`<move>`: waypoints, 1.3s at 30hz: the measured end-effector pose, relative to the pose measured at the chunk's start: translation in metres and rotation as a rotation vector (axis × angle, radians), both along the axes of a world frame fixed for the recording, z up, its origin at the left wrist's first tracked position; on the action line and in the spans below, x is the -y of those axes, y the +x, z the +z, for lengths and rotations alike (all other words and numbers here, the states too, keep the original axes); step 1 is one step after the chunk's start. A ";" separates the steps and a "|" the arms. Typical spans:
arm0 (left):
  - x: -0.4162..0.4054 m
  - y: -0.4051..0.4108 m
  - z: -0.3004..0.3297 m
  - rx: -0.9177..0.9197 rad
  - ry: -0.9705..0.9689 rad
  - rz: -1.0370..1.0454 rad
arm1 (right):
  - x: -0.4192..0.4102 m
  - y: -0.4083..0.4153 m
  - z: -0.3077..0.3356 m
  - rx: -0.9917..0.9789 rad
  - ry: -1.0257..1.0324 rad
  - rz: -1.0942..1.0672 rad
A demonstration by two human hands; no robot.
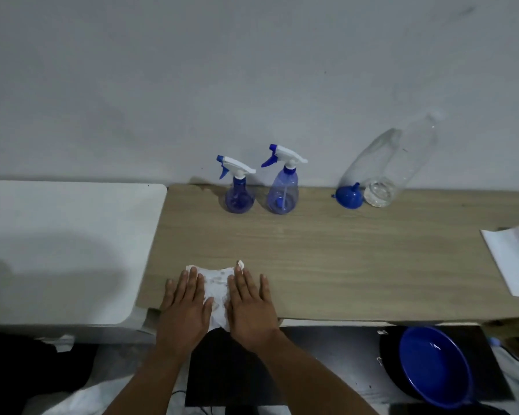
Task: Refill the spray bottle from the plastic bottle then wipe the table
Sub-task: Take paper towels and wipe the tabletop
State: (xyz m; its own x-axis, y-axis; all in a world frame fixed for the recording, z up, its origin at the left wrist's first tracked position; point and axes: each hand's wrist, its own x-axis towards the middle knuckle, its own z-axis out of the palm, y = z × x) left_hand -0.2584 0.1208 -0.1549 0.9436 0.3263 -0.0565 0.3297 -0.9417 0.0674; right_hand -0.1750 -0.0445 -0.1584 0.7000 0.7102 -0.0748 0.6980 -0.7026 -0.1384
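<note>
Pale wood-grain table (372,259), two translucent blue spray bottles (283,191) with white-and-blue triggers, blue funnel (349,199), clear plastic bottle (402,163), white cloth (218,286), blue basin (435,366) near right.

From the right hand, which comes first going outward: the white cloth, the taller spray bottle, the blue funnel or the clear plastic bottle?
Measured from the right hand:
1. White cloth, under its fingers at the table's near edge.
2. Taller spray bottle, by the wall, slightly right.
3. Blue funnel, farther right along the wall.
4. Clear plastic bottle, just beyond the funnel, farthest right.

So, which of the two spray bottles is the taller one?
The right spray bottle, the one nearer the blue funnel, is taller; the left spray bottle is shorter and rounder.
</note>
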 end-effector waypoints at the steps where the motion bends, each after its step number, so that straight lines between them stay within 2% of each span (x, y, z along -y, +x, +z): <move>1: 0.010 0.001 0.001 -0.009 -0.004 0.002 | 0.009 0.002 -0.001 0.008 0.005 0.004; 12: 0.153 0.053 0.003 -0.015 -0.032 -0.047 | 0.153 0.060 -0.011 0.031 0.053 0.004; 27: 0.391 0.169 0.002 -0.042 -0.069 -0.201 | 0.400 0.156 -0.013 0.009 0.027 -0.186; 33: 0.452 0.204 0.006 -0.071 -0.078 -0.274 | 0.461 0.175 -0.014 0.002 0.013 -0.297; 39: 0.464 0.212 0.007 -0.118 -0.057 -0.307 | 0.476 0.181 -0.012 -0.016 -0.016 -0.301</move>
